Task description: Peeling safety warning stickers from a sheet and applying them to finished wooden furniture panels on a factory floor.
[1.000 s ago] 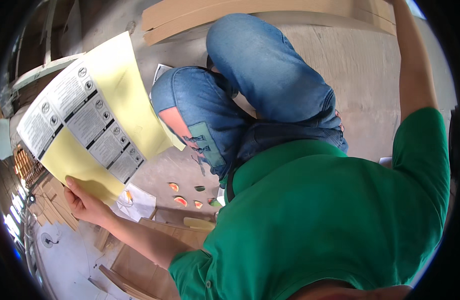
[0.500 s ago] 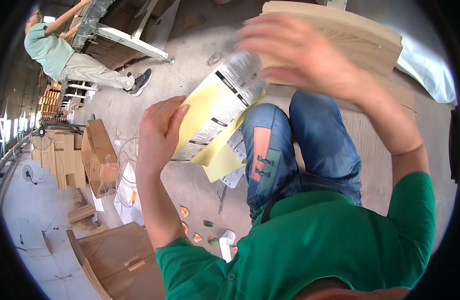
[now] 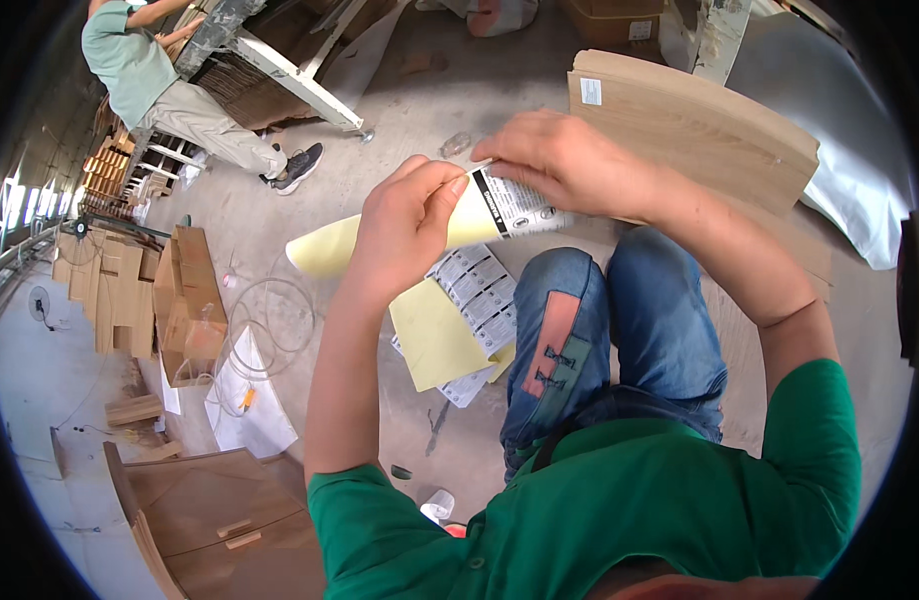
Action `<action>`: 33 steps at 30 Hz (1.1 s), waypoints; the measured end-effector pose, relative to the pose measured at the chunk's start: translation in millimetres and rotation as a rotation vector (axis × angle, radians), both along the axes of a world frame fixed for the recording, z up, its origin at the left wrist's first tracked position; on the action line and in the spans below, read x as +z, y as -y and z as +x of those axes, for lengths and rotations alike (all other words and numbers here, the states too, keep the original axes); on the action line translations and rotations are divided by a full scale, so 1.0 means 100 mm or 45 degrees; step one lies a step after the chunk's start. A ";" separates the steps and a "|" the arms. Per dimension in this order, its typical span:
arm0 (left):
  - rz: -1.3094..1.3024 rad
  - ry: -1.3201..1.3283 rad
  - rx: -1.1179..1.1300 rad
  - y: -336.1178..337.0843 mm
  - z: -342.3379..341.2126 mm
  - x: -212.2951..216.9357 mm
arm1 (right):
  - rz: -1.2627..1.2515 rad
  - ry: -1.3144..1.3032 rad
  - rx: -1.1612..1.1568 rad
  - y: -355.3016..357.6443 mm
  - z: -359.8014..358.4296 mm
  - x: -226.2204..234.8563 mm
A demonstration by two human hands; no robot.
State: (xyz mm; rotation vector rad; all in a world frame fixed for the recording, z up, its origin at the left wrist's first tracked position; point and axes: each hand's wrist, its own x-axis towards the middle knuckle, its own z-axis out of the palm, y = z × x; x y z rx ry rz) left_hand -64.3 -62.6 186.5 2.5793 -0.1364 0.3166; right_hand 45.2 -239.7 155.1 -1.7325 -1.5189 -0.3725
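Right hand (image 3: 569,165) had come in since the earlier frame, from spread and loose above the label sheet (image 3: 471,218) to narrow, fingertips pinched at its upper edge; sheet had swung flatter too. Left hand (image 3: 404,220), also narrow, pinched that edge close beside, likely to steady it (whether either had a label corner, couldn't tell). Sheet hung in the air between the hands, yellow end curling out left, printed end under the right; two close grips probably kept that bit taut. Loose sheets (image 3: 437,340) lay on the floor (image 3: 474,440) beside the left knee (image 3: 554,320), top edge partly covered by the held sheet. Right forearm blocked the near edge of a wood panel (image 3: 689,130), white tag (image 3: 591,92) at its upper-left corner. Cardboard carton (image 3: 191,300) sat off left; co-worker (image 3: 129,65) stood beyond.
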 end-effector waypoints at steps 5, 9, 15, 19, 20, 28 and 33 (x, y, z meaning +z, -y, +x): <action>-0.155 -0.040 -0.030 -0.02 0.08 -0.07 | 0.047 0.466 -0.144 0.03 -0.06 -0.07; -0.179 -0.046 0.002 -0.01 0.13 -0.12 | 0.146 0.586 -0.209 0.03 -0.10 -0.10; 0.067 0.094 -0.008 -0.05 0.27 -0.23 | 0.096 0.718 -0.136 0.06 -0.17 -0.07; 0.533 0.459 -0.054 -0.30 0.54 -0.44 | -0.001 0.767 -0.040 0.14 -0.36 -0.04; 0.694 0.458 -0.024 -0.40 0.61 -0.49 | 0.019 0.789 -0.006 0.14 -0.38 -0.05; 0.895 -0.043 0.274 -1.04 1.26 -0.44 | -0.204 -0.456 -0.563 0.73 1.27 -0.53; 1.019 -0.208 0.014 -0.80 2.00 -0.69 | -0.665 -0.369 -0.947 1.01 2.24 -1.33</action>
